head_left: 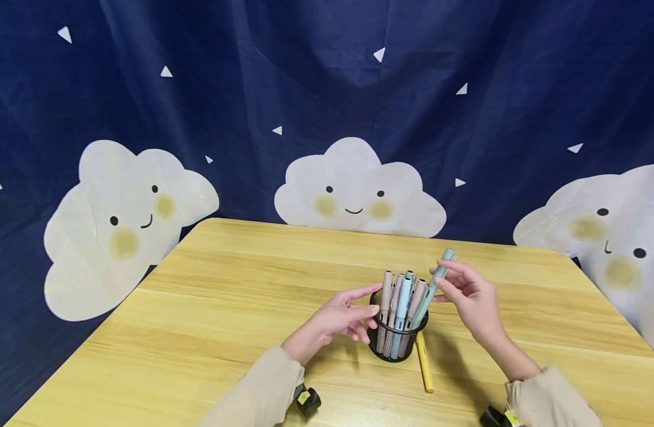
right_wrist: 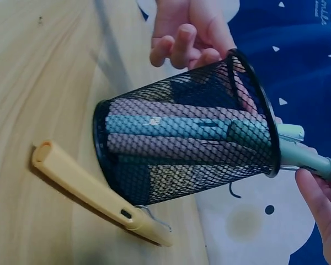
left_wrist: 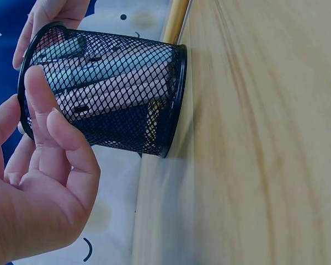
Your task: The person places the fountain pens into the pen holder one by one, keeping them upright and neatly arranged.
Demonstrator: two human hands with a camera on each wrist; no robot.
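We steady the black mesh pen cup (head_left: 397, 339) at table centre with our left hand (head_left: 344, 317), fingers loose on its 9 o'clock rim. Our right hand (head_left: 468, 296) pinches a teal pen (head_left: 433, 286); best lower it straight. The right wrist view alone shows the yellow pen (right_wrist: 96, 192) whole.

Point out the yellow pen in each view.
Head: yellow pen lies on the table, right of the cup's base.
Left wrist: only its tip shows, top centre, beyond the cup.
Right wrist: lower left, beside the cup.
Shared landmark: black mesh cup.
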